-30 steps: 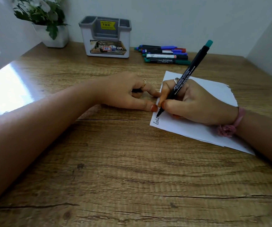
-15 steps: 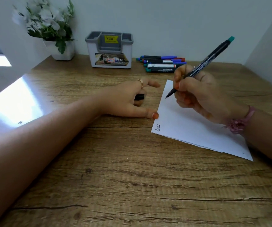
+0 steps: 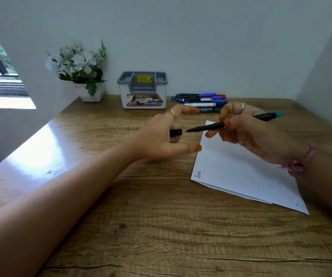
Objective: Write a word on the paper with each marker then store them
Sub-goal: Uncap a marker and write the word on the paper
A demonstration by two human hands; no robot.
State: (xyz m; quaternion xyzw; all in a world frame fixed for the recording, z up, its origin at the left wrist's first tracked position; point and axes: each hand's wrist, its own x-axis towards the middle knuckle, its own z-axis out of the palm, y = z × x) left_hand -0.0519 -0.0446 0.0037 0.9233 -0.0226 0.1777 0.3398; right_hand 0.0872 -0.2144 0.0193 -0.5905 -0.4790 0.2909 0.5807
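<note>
My right hand (image 3: 249,134) grips a black marker (image 3: 211,127) with a green end, held level above the white paper (image 3: 241,176), its bare tip pointing left. My left hand (image 3: 161,136) holds the marker's black cap (image 3: 175,133) in its curled fingers, thumb and index stretched out, a little left of the tip. One small handwritten word (image 3: 198,174) stands at the paper's near left corner. Several more markers (image 3: 203,99) lie in a row at the back of the desk. A grey and white holder (image 3: 143,90) stands left of them.
A white pot of white flowers (image 3: 81,72) sits in the back left corner. Walls close the wooden desk (image 3: 161,226) at the back and right. A window and a bright patch of light lie on the left.
My right hand has lifted the marker off the paper and turned it level, its tip now facing the cap. My left hand has left the paper's edge and risen slightly.
</note>
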